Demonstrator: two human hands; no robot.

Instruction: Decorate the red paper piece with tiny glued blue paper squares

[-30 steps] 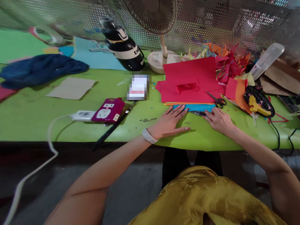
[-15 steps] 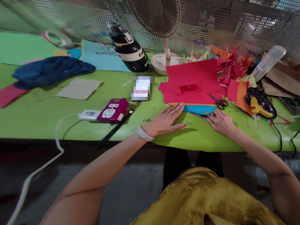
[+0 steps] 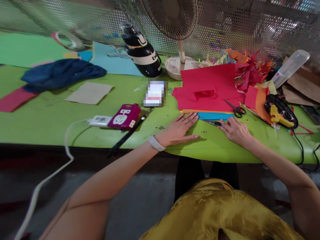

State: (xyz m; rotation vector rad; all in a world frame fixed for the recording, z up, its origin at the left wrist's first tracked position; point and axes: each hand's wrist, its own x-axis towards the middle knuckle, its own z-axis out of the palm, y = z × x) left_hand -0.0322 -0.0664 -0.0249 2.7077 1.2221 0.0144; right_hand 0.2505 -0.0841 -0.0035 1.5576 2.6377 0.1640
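- One hand, the left hand (image 3: 176, 130), is open and flat, fingertips at the blue paper (image 3: 215, 116).
- Right hand (image 3: 236, 130) touches the dark cutter (image 3: 212, 122) near the tabletop's (image 3: 57, 133) front edge; I can't tell if it grips.

Table — glossy green; red paper (image 3: 208, 78) — matt.
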